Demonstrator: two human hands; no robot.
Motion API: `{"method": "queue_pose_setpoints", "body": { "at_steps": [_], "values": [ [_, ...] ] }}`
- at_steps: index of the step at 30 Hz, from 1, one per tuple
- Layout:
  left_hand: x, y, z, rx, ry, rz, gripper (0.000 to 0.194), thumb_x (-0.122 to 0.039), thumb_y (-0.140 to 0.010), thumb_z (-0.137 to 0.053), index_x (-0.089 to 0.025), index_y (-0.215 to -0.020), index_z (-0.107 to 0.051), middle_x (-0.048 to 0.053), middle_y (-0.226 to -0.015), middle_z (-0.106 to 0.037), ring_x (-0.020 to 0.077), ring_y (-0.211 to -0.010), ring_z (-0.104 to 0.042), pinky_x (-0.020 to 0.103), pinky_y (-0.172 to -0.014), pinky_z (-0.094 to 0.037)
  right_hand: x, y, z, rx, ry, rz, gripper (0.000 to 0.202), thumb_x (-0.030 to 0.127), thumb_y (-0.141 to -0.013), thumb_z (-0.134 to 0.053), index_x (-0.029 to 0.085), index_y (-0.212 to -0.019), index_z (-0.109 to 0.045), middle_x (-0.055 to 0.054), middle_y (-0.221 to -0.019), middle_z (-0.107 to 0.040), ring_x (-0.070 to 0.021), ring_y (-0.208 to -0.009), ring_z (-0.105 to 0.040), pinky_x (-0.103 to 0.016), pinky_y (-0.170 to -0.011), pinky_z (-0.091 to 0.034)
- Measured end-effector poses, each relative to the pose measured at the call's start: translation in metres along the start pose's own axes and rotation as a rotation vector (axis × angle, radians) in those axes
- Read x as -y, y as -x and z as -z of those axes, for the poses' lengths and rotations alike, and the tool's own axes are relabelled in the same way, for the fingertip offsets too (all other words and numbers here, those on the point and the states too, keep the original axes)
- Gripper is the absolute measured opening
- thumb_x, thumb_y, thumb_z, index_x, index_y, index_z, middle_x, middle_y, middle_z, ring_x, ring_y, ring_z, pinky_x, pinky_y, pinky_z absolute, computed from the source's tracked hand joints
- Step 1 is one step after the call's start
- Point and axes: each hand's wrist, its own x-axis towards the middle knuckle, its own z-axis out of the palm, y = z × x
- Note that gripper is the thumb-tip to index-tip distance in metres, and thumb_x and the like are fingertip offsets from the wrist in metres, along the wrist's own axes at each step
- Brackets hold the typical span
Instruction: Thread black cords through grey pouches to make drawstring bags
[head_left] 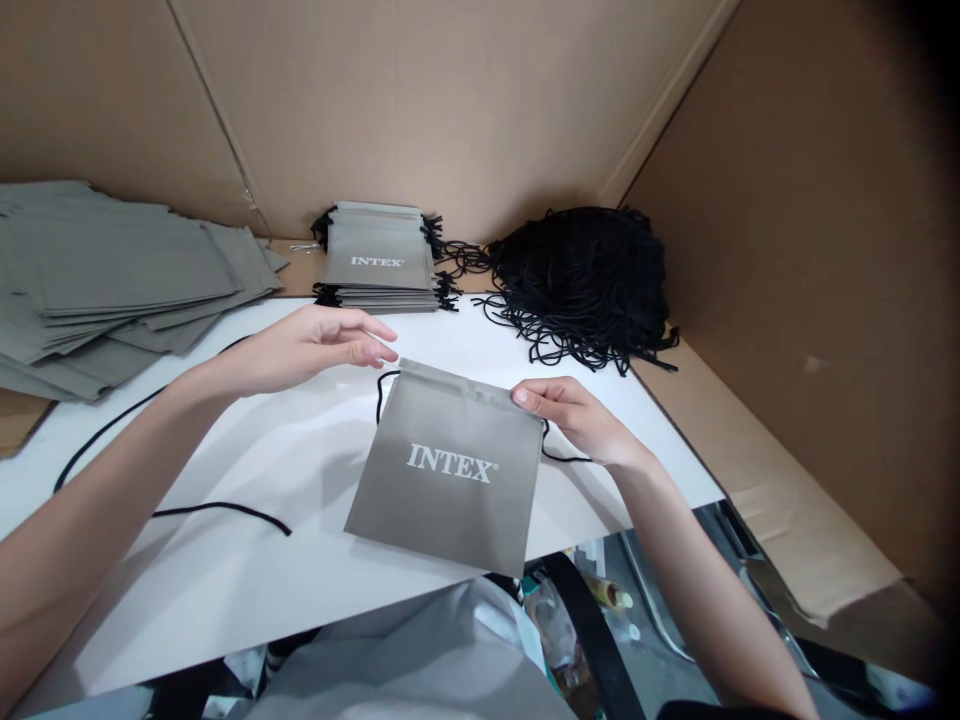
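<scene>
A flat gray INTEX pouch [450, 470], black cord [378, 400] at both sides, slants in the right hand [576, 412].

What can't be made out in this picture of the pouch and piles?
In the head view:
Held pouch: its back faces away from the camera.
Flat gray pieces: cut off by the left edge.
Cord pile: strands too tangled to count.
Loose cord: partly hidden behind the left forearm.
Stacked pouches: lower fronts covered by the top one.
</scene>
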Motion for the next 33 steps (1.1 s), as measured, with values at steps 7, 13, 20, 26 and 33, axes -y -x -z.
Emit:
{"method": "queue_pose_setpoints", "body": {
  "at_steps": [7, 13, 20, 26, 33],
  "values": [
    [0.001, -0.005, -0.011, -0.073, 0.101, -0.049, 0.025, -0.045, -0.08, -0.074, -0.024, -0.093, -0.078, 0.003, -0.092, -0.078, 0.0208, -0.089, -0.073, 0.03, -0.084, -0.056, -0.001, 0.004, 0.002, -0.03, 0.085, 0.007, 0.055, 0.062, -0.088, -0.058, 0.022, -0.061, -0.033, 0.005, -0.065, -0.021, -0.0119, -0.06, -0.019, -0.03, -0.056, -0.017],
    [-0.008, -0.005, -0.036, -0.075, 0.219, -0.07, 0.023, -0.041, -0.081, -0.074, -0.02, -0.088, -0.077, 0.004, -0.087, -0.078, 0.0194, -0.083, -0.072, 0.03, -0.078, -0.056, 0.015, 0.009, -0.003, 0.007, 0.29, 0.019, 0.041, 0.055, -0.093, -0.054, 0.018, -0.076, -0.059, 0.001, -0.07, -0.048, -0.0146, -0.066, -0.041, -0.029, -0.061, -0.031],
    [-0.006, -0.007, -0.034, -0.219, 0.258, -0.066, 0.025, -0.041, -0.08, -0.074, -0.017, -0.087, -0.074, 0.005, -0.087, -0.076, 0.0187, -0.085, -0.069, 0.03, -0.081, -0.053, 0.003, 0.016, 0.011, 0.065, 0.121, -0.068, 0.041, 0.055, -0.093, -0.057, 0.017, -0.08, -0.062, -0.001, -0.073, -0.058, -0.0149, -0.069, -0.048, -0.028, -0.066, -0.037],
    [0.0, -0.01, -0.037, -0.1, 0.211, -0.05, 0.03, -0.047, -0.085, -0.068, -0.018, -0.089, -0.073, 0.003, -0.084, -0.071, 0.0145, -0.074, -0.062, 0.025, -0.067, -0.045, -0.012, 0.022, 0.015, -0.012, 0.03, -0.079, 0.042, 0.053, -0.09, -0.063, 0.017, -0.068, -0.058, 0.001, -0.064, -0.056, -0.0112, -0.059, -0.039, -0.027, -0.057, -0.029],
    [0.005, -0.014, -0.036, -0.179, 0.247, 0.016, 0.028, -0.042, -0.08, -0.071, -0.016, -0.073, -0.072, 0.002, -0.071, -0.064, 0.0134, -0.065, -0.054, 0.026, -0.06, -0.037, -0.018, 0.026, 0.019, -0.133, -0.024, -0.104, 0.041, 0.054, -0.082, -0.071, 0.017, -0.1, -0.069, -0.001, -0.068, -0.063, -0.0111, -0.055, -0.038, -0.027, -0.053, -0.027]
  ]
}}
